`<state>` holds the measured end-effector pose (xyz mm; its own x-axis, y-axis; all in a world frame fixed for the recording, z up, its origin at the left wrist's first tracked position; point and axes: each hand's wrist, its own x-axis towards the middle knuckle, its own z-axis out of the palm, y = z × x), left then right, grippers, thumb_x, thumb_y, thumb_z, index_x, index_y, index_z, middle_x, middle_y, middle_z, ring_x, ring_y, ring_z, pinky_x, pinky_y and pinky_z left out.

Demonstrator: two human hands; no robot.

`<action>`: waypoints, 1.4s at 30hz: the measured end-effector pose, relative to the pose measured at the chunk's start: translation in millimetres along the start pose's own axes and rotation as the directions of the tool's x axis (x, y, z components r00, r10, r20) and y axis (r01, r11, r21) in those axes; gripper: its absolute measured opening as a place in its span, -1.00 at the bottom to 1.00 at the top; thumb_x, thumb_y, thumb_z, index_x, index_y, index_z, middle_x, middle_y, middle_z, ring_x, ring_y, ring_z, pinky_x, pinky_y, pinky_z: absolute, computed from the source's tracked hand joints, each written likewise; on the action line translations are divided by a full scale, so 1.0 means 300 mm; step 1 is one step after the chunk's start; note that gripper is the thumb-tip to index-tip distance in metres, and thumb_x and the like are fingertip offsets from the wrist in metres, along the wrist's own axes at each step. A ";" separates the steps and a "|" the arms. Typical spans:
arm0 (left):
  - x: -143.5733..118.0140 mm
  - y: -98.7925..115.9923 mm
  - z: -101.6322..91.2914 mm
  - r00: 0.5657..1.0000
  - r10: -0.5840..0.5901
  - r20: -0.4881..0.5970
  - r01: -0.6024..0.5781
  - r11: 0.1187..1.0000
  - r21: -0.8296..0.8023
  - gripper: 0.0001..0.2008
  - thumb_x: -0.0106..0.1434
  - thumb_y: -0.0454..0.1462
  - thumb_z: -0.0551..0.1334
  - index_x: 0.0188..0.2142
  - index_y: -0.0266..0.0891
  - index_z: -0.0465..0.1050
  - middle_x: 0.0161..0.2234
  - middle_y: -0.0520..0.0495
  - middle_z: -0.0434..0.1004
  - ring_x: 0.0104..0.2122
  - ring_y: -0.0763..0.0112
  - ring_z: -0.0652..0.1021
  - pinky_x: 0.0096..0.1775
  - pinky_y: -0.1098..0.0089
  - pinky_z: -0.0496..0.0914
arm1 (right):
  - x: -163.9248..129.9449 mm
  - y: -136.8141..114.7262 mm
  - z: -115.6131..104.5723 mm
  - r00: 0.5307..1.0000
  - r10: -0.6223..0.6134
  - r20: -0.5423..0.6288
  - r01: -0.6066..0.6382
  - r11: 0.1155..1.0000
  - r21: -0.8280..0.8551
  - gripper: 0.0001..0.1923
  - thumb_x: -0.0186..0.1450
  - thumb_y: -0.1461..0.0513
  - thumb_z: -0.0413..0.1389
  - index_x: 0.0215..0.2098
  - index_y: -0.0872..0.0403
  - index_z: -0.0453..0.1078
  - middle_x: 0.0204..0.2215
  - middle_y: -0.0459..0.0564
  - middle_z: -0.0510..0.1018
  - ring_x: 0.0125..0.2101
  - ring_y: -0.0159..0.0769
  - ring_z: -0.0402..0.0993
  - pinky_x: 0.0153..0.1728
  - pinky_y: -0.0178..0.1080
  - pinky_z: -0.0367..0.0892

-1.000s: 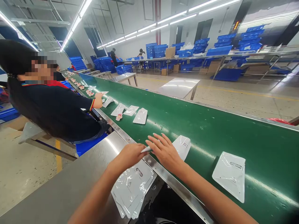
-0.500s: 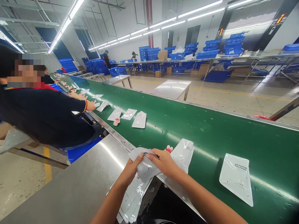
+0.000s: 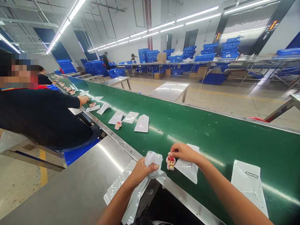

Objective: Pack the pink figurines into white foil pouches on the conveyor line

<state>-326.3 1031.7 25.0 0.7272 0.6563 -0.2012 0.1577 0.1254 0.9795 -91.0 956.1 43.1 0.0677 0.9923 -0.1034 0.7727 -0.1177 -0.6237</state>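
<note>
Pouches [image 3: 118, 186], white and glossy, lie in an overlapping stack at the edge of the metal desk [image 3: 77, 190], partly hidden under the left forearm. Above them the left hand [image 3: 142, 170] grips a crumpled pouch [image 3: 153, 158], its thumb pressed across the front; the other fingers are mostly out of sight behind the film. Just beside it, the right hand [image 3: 184, 152] pinches a small figurine [image 3: 171, 164] by its red top, thumb and fingers closed together. The figurine is upright over the near side of the green belt [image 3: 215, 134]; whether its base touches the belt, I cannot tell. A flat pouch [image 3: 188, 170] lies on the belt partly behind the right wrist, and a labelled pouch [image 3: 246, 167] lies well to its right.

Farther along, three pouches [image 3: 130, 117] lie in a row, with a second figurine [image 3: 118, 125] against the lower edge of the leftmost. Beyond these a co-worker [image 3: 42, 115] in a dark top reaches over the belt, one hand [image 3: 83, 99] near a third figurine [image 3: 92, 104]. Across the belt stands a low desk [image 3: 171, 90], and at the back, blue crates [image 3: 143, 55] are stacked below strip lights [image 3: 161, 30].
</note>
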 end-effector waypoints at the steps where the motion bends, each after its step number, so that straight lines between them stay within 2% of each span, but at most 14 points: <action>1: -0.002 0.001 0.003 1.000 0.012 0.008 -0.013 0.999 0.033 -0.64 -0.07 -0.08 0.38 -0.48 -0.29 0.33 -0.55 0.08 0.28 -0.51 0.50 0.29 -0.43 0.49 0.17 | -0.008 -0.009 -0.009 0.999 0.007 -0.045 -0.006 1.000 0.019 -0.69 0.20 0.01 0.03 -0.47 0.05 0.42 -0.45 -0.08 0.48 -0.44 -0.34 0.37 -0.44 -0.32 0.19; 5: -0.016 0.013 0.020 0.996 0.041 0.075 -0.049 0.993 0.104 -0.67 -0.03 -0.10 0.36 -0.43 -0.29 0.35 -0.51 0.07 0.29 -0.48 0.48 0.28 -0.41 0.49 0.16 | -0.056 -0.072 -0.065 0.937 0.088 -0.337 -0.011 0.975 0.223 -0.66 0.22 -0.03 0.01 -0.42 0.05 0.39 -0.45 -0.08 0.47 -0.43 -0.34 0.34 -0.41 -0.30 0.21; 8: -0.022 0.029 0.036 0.991 0.042 0.126 -0.059 0.989 0.133 -0.69 -0.02 -0.11 0.36 -0.44 -0.29 0.37 -0.51 0.07 0.29 -0.48 0.48 0.28 -0.41 0.49 0.16 | -0.095 -0.147 -0.091 0.901 0.096 -0.423 0.078 0.923 0.376 -0.67 0.21 -0.03 0.02 -0.40 0.05 0.37 -0.44 -0.09 0.46 -0.44 -0.36 0.32 -0.42 -0.31 0.22; 17: -0.022 0.070 0.073 0.970 0.061 0.235 -0.088 0.991 0.104 -0.69 -0.03 -0.14 0.36 -0.36 -0.29 0.40 -0.49 0.05 0.33 -0.47 0.46 0.30 -0.45 0.49 0.15 | -0.133 -0.268 -0.020 0.959 -0.133 -0.249 0.160 0.983 0.094 -0.82 0.24 0.20 0.04 -0.48 -0.01 0.43 -0.49 -0.12 0.48 -0.41 -0.36 0.37 -0.40 -0.30 0.25; 20: -0.019 0.097 0.085 0.974 0.115 0.195 -0.129 0.990 0.061 -0.68 0.00 -0.14 0.34 -0.29 -0.27 0.40 -0.43 0.02 0.37 -0.43 0.43 0.34 -0.41 0.48 0.19 | -0.155 -0.268 -0.016 0.928 -0.245 -0.281 0.256 0.967 0.001 -0.75 0.29 0.23 -0.02 -0.43 -0.02 0.48 -0.16 -0.06 0.48 -0.08 -0.22 0.33 -0.14 -0.14 0.28; 22: -0.017 0.111 0.094 0.980 0.152 0.133 -0.162 0.984 0.072 -0.67 0.03 -0.14 0.32 -0.23 -0.24 0.40 -0.37 0.00 0.41 -0.39 0.39 0.38 -0.35 0.45 0.24 | -0.179 -0.266 -0.020 0.923 -0.297 -0.244 0.299 0.954 -0.028 -0.72 0.33 0.17 -0.07 -0.35 -0.06 0.50 0.13 -0.13 0.25 0.15 -0.12 0.07 0.05 0.00 0.14; 24: -0.016 0.118 0.109 0.975 0.203 0.090 -0.216 0.963 0.162 -0.76 0.07 -0.17 0.29 -0.27 -0.21 0.42 -0.39 0.00 0.42 -0.40 0.38 0.39 -0.34 0.43 0.26 | -0.202 -0.264 -0.019 0.933 -0.290 -0.213 0.284 0.957 -0.058 -0.73 0.32 0.10 -0.05 -0.30 -0.08 0.49 0.23 -0.18 0.06 0.22 -0.06 -0.13 0.10 0.10 0.05; 26: -0.011 0.124 0.124 0.958 0.275 0.084 -0.288 0.912 0.292 -0.87 0.10 -0.21 0.25 -0.36 -0.21 0.43 -0.44 0.02 0.41 -0.43 0.39 0.39 -0.36 0.42 0.26 | -0.215 -0.260 -0.013 0.933 -0.277 -0.228 0.261 0.960 -0.100 -0.74 0.29 0.09 -0.01 -0.35 -0.04 0.49 0.22 -0.14 0.09 0.21 -0.03 -0.07 0.11 0.12 0.04; 28: 0.005 0.137 0.124 0.934 0.312 0.175 -0.356 0.863 0.358 -0.87 0.10 -0.21 0.24 -0.37 -0.21 0.43 -0.43 0.00 0.44 -0.41 0.36 0.41 -0.35 0.39 0.28 | -0.218 -0.250 -0.011 0.929 -0.269 -0.254 0.253 0.963 -0.094 -0.71 0.31 0.11 -0.04 -0.40 -0.02 0.49 0.15 -0.09 0.24 0.14 -0.07 0.11 0.09 0.06 0.10; 32: 0.132 0.180 0.017 0.834 0.328 0.444 -0.474 0.839 0.269 -0.55 0.17 -0.09 0.16 0.03 -0.21 0.32 -0.03 -0.13 0.42 -0.04 0.14 0.41 -0.06 0.30 0.30 | -0.213 -0.183 -0.045 0.928 -0.140 -0.345 0.175 0.982 0.071 -0.64 0.34 0.08 -0.12 -0.43 0.01 0.43 -0.22 -0.01 0.51 -0.21 -0.23 0.42 -0.20 -0.22 0.34; 34: 0.255 0.185 -0.078 0.916 0.322 0.239 -0.400 0.779 0.483 -0.54 0.30 -0.08 -0.06 0.11 -0.22 0.23 0.09 -0.14 0.31 0.05 0.18 0.35 0.00 0.30 0.27 | -0.205 -0.124 -0.066 0.890 0.011 -0.456 0.014 0.999 0.052 -0.58 0.31 0.00 -0.12 -0.56 0.04 0.29 -0.52 -0.05 0.43 -0.48 -0.31 0.37 -0.47 -0.30 0.28; 36: 0.396 0.170 -0.171 0.957 0.289 -0.042 -0.167 0.660 0.733 -0.47 0.30 -0.06 -0.07 0.18 -0.29 0.10 0.18 -0.21 0.15 0.14 0.16 0.24 0.09 0.25 0.19 | -0.195 -0.057 -0.080 0.837 0.097 -0.539 -0.141 0.989 -0.041 -0.53 0.29 -0.05 -0.13 -0.65 0.04 0.09 -0.66 -0.12 0.25 -0.63 -0.38 0.18 -0.59 -0.31 0.13; 39: 0.584 0.121 -0.263 0.950 0.275 -0.149 -0.038 0.573 0.819 -0.32 0.26 -0.10 0.05 0.22 -0.52 -0.09 0.25 -0.40 -0.14 0.24 0.07 -0.03 0.19 0.17 -0.04 | -0.187 0.031 -0.099 0.816 0.143 -0.560 -0.238 0.966 -0.101 -0.51 0.27 -0.08 -0.16 -0.66 0.04 -0.04 -0.68 -0.13 0.19 -0.65 -0.39 0.11 -0.59 -0.30 0.08; 42: 0.689 0.062 -0.290 0.947 0.262 -0.188 0.043 0.475 0.879 -0.26 0.21 -0.12 0.13 0.20 -0.60 -0.09 0.25 -0.49 -0.21 0.24 0.01 -0.11 0.19 0.13 -0.09 | -0.191 0.102 -0.131 0.855 0.293 -0.428 -0.310 0.950 0.032 -0.50 0.24 -0.12 -0.16 -0.65 0.04 0.07 -0.68 -0.11 0.29 -0.63 -0.36 0.21 -0.61 -0.31 0.11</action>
<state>-231.1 1234.4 2.8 0.6045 0.7937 0.0681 0.6930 -0.5661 0.4463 -46.4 897.1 60.5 0.5545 0.8300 0.0602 0.6930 -0.4205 -0.5856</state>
